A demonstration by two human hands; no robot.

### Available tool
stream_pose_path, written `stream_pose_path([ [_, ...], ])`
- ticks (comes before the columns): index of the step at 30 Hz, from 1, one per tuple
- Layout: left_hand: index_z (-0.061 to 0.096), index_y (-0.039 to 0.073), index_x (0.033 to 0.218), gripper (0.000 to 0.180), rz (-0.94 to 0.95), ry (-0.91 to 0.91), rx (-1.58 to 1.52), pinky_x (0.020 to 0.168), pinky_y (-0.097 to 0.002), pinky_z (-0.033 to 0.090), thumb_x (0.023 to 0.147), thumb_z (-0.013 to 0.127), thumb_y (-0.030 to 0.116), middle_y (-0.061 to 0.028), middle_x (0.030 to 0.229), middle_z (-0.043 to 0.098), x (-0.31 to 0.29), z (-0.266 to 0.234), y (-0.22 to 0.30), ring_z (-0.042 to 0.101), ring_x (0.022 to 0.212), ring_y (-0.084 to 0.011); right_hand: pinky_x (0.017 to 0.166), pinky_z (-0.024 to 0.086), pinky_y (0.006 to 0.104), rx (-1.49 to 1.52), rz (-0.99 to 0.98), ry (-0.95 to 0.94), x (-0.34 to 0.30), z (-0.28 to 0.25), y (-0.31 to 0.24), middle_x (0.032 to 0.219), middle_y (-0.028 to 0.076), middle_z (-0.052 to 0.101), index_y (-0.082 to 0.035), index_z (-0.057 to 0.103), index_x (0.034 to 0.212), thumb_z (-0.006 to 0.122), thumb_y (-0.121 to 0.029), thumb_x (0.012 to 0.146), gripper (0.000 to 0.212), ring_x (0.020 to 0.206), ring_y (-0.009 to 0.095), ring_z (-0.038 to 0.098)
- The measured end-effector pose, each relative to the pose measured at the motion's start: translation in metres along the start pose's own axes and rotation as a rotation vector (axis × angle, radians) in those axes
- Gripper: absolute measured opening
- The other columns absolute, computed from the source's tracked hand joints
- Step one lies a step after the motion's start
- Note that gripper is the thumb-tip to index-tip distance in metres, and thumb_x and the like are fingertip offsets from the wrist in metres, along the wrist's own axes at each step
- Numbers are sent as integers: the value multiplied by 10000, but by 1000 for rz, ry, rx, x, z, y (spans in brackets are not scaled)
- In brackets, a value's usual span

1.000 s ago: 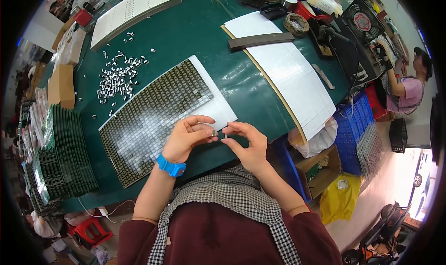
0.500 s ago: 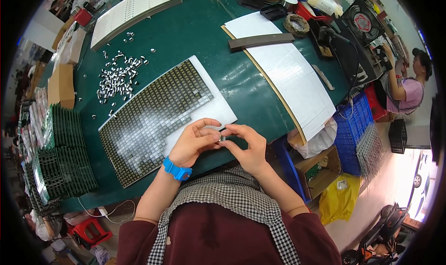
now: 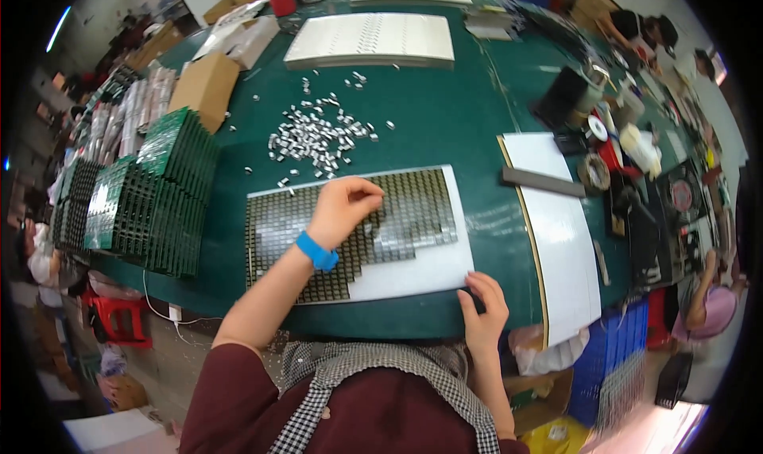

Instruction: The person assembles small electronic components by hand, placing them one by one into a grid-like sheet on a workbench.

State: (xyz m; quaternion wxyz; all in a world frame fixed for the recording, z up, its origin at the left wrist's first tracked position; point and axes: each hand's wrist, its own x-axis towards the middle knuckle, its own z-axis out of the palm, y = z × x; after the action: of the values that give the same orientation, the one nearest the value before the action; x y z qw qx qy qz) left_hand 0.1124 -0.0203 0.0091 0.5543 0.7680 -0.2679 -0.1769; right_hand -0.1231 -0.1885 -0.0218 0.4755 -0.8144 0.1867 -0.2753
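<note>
A white sheet on the green table carries a dense grid of small dark square pieces, many of them glossy. Over the middle of this grid is my left hand, with a blue band on its wrist. Its fingertips and thumb are pinched together; anything between them is too small to make out. Close to the sheet's near right corner is my right hand, thumb and fingers apart, with nothing visible between them. Beyond the sheet lies a loose pile of small silvery cylindrical parts.
Stacked green circuit boards stand at the left beside a cardboard box. White panels lie at the back. On the right, a dark bar rests across a white board. A blue crate is beside the table.
My hands, together at a small part before, have separated. The left has moved forward over the grid, the right back to the right. The view has shifted, showing more of the table's far side.
</note>
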Motion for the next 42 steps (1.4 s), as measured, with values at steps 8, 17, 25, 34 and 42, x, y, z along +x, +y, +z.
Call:
stream_pose_path([
  [8,525,51,1178,377,177,488,813,956,-405,359,858,549,248,-174,1253,471,44,-133,-82,426,1175,-333,697,487,250,132,93,57,-2,2,1,962,125,608,15,633,899,617,9,765,136,878,203,592],
  [17,353,87,1319,504,394,242,879,990,-505,299,907,446,362,-245,1331,341,67,-237,-193,317,1226,-422,649,471,234,62,114,45,-3,9,3,938,119,599,24,627,863,590,18,776,95,833,183,582],
  [25,427,102,1292,593,-530,941,1017,956,-513,343,866,450,515,-143,1388,307,144,-249,-172,288,1221,-449,768,468,328,-106,24,61,0,4,-12,871,137,617,31,620,855,589,16,800,64,819,248,587],
  [34,490,-30,1190,482,-6,671,587,974,-384,356,894,475,350,-205,1222,492,200,-269,-179,454,1142,-342,750,465,311,-96,96,67,4,6,-13,862,124,614,33,614,837,580,27,799,51,808,230,582],
  [42,534,10,1165,359,240,205,419,961,-336,372,898,488,245,-158,1177,527,247,-219,-150,489,1112,-290,740,463,310,-141,117,93,3,9,-12,848,121,611,25,612,827,579,19,796,46,797,226,580],
])
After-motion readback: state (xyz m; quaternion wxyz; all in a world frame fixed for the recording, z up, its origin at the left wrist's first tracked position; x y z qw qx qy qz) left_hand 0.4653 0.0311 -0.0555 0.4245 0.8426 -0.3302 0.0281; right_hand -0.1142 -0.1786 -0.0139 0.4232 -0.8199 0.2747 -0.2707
